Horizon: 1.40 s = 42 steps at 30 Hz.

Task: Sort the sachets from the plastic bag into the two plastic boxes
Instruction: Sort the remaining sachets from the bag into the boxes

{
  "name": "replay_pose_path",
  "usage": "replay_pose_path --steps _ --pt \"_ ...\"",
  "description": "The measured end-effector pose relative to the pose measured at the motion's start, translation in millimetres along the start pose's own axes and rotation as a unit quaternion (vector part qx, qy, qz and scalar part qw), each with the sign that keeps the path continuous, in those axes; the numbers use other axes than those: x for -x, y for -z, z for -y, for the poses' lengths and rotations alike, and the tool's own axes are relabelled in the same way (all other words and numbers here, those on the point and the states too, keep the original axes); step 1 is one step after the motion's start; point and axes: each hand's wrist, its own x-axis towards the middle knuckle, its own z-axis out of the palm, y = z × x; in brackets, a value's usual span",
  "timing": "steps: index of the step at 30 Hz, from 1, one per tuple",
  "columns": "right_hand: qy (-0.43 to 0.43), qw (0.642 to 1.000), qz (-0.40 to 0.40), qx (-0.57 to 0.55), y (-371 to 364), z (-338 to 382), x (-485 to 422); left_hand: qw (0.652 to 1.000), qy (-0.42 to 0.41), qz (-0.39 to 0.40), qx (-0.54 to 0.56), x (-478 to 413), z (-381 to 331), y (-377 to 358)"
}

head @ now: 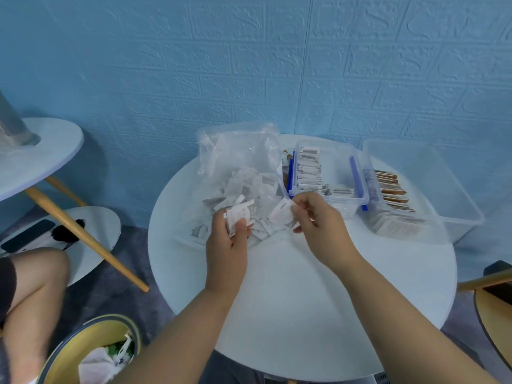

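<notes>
Sachets (241, 181) lie heaped inside a clear plastic bag (238, 151) that slumps open on the far left part of a round white desk (304, 300). The left hand (228, 245) hovers at the bag's near edge, its grip wrapped round a small stack of white sachets (238, 216) between thumb and fingers. Just to its right, the right hand (318, 220) keeps a narrow grip, thumb and fingertips pinching a single white sachet (280, 213) by its edge. The two hands are near each other but apart.

Beyond the right hand stands a small clear box (347, 202) with blue clips, holding rows of pale sachets set on edge. Just beside it on the right sits a larger clear box (443, 187), with brown-edged sachets (390, 188) stacked along its left side.

The desk top is smooth and plain white. Behind it rises a blue wall (249, 65) embossed with a brick pattern, and the floor (116, 273) is a greyish carpet. At the left stands a second round white table (41, 159) on slanted wooden legs (83, 234), and beneath it lies a low pale round surface carrying a dark flat item (27, 235). At the near left are a bin (91, 331) with a yellow inside, holding crumpled white waste, and a bare knee (36, 286). A wooden-edged piece of furniture (493, 281) shows at the right edge.
</notes>
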Motion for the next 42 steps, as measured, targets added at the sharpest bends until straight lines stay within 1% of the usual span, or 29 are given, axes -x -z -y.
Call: replay_pose_path --steps 2,5,11,13,15,18,23,26,29,31,33,36,38,40,42 --pt "0.006 1.000 0.002 -0.008 12 -3 8 0.998 0.012 0.049 0.029 6 -8 -13" --pt "0.035 0.999 -0.010 0.028 26 -14 20 0.988 0.034 0.142 0.056 15 -15 -38" --pt "0.018 0.993 -0.099 0.058 40 -48 46 0.961 0.019 0.277 -0.003 33 -15 -70" --pt "0.019 0.991 -0.120 0.054 42 -51 49 0.952 -0.008 0.302 -0.045 36 -14 -72" --pt "0.021 0.991 -0.127 0.046 41 -50 48 0.948 -0.033 0.306 -0.075 36 -12 -72" --pt "0.022 0.991 -0.128 0.041 37 -53 47 0.952 -0.044 0.286 -0.097 35 -8 -72" --pt "0.035 0.994 -0.087 0.058 37 -59 46 0.955 -0.068 0.265 -0.116 37 -3 -74" --pt "0.040 0.995 -0.068 0.059 38 -61 46 0.956 -0.100 0.241 -0.130 37 -3 -74" --pt "0.044 0.994 -0.045 0.084 37 -62 45 0.959 -0.096 0.215 -0.157 37 -2 -73" --pt "0.031 0.993 -0.024 0.109 35 -63 44 0.958 -0.089 0.207 -0.176 38 -2 -72" --pt "0.028 0.991 0.003 0.127 35 -63 44 0.954 -0.091 0.215 -0.186 38 -1 -72" --pt "0.041 0.986 0.047 0.154 36 -64 44 0.937 -0.108 0.250 -0.218 38 1 -74" --pt "0.047 0.984 0.059 0.163 37 -64 44 0.930 -0.112 0.262 -0.232 37 2 -75" --pt "0.058 0.983 0.060 0.164 37 -64 44 0.931 -0.110 0.264 -0.225 37 3 -75" --pt "0.054 0.985 0.048 0.159 36 -64 44 0.945 -0.084 0.246 -0.200 37 2 -74"
